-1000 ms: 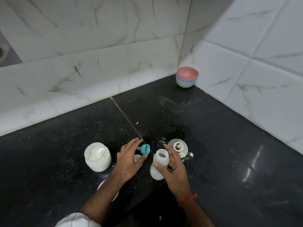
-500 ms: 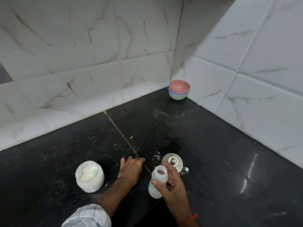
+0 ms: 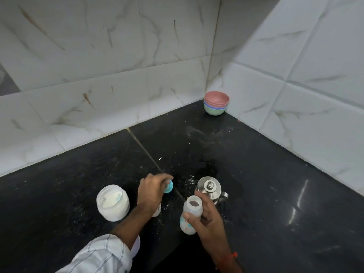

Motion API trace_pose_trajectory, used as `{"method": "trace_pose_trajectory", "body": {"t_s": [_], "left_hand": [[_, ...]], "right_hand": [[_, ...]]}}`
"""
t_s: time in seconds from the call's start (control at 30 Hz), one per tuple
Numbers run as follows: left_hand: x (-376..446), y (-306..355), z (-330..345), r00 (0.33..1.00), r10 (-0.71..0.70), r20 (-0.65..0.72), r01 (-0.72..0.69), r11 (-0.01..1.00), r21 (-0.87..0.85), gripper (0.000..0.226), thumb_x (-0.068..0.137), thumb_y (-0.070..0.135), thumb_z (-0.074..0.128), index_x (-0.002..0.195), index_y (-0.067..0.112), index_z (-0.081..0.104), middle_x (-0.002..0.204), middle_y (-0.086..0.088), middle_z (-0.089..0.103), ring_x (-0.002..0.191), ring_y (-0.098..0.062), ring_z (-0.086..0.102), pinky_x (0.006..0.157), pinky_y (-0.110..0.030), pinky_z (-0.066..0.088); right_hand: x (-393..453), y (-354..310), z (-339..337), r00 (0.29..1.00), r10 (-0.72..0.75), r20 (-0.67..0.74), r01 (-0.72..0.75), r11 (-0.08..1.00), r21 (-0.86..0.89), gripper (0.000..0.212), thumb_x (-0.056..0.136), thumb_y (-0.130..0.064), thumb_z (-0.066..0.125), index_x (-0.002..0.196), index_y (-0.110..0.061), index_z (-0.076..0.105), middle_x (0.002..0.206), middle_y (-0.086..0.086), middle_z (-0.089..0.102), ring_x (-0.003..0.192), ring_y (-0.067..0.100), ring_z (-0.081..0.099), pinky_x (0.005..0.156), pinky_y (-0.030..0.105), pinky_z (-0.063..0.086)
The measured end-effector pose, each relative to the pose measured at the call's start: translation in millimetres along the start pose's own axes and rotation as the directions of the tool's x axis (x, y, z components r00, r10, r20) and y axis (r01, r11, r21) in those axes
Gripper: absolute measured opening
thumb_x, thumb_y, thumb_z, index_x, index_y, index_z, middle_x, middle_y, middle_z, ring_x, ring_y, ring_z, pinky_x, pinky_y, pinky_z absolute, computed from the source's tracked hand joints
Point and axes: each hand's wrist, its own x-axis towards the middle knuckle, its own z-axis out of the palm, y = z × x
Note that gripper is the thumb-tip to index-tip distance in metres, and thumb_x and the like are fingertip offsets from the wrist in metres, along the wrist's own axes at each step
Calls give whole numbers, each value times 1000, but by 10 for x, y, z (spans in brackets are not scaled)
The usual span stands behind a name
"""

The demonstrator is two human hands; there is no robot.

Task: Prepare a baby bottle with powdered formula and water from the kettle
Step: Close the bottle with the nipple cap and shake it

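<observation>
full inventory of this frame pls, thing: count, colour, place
baby bottle: 1, translucent white with print, open top, near centre, held in right hand
formula jar: 1, clear with white powder, lid off, left of the hands
blue cap: 1, teal, under left fingers
kettle: 1, steel, lidded, just behind bottle
bowls: 1 stack, pink on top, blue, green, far corner
countertop: 1, black, dusted with spilt powder
left hand: 1, on blue cap
right hand: 1, gripping bottle
</observation>
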Motion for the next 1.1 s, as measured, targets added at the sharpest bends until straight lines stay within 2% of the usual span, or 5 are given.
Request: {"method": "trace_pose_trajectory", "body": {"t_s": [0.3,0.53,0.7,0.87,1.1], "left_hand": [[-412,336,-326,939,-344,9,205,539,-817,10,111,17,51,109,22,60,109,1,80,70,-27,80,42,-26,52],[-933,552,-441,904,-319,286,335,108,-936,12,99,9,63,104,20,67,127,-8,75,108,-40,76,84,-42,65],[-1147,636,-533,938,-302,169,244,232,-942,13,95,35,68,98,22,67,134,6,73,122,-30,70,104,-56,56],[-1295,618,-566,984,-156,90,131,276,-952,33,86,5,81,110,24,69,144,9,66,129,-14,67,97,-32,60],[-1352,696,-691,999,44,-32,-50,477,-878,66,87,-3,74,141,31,55,138,-5,68,135,-22,62,110,-41,54]], "right_hand": [[-209,34,69,998,35,52,-33,999,-33,67,72,-58,90,132,-48,61,124,-1,75,114,19,73,101,46,59],[-295,-75,146,988,-38,147,55,992,-114,71,79,-38,88,138,-51,51,127,-7,75,119,14,72,101,35,58],[-336,-210,174,973,-82,216,114,983,-143,78,82,-39,88,145,-51,43,126,-12,75,118,10,71,101,26,56],[-366,-339,224,961,-109,255,148,979,-139,82,79,-56,84,147,-55,38,126,-14,75,116,10,72,98,36,60],[-279,-532,189,954,-191,232,233,957,-171,79,83,-43,79,149,-54,37,123,-15,75,112,9,74,97,39,61]]}}
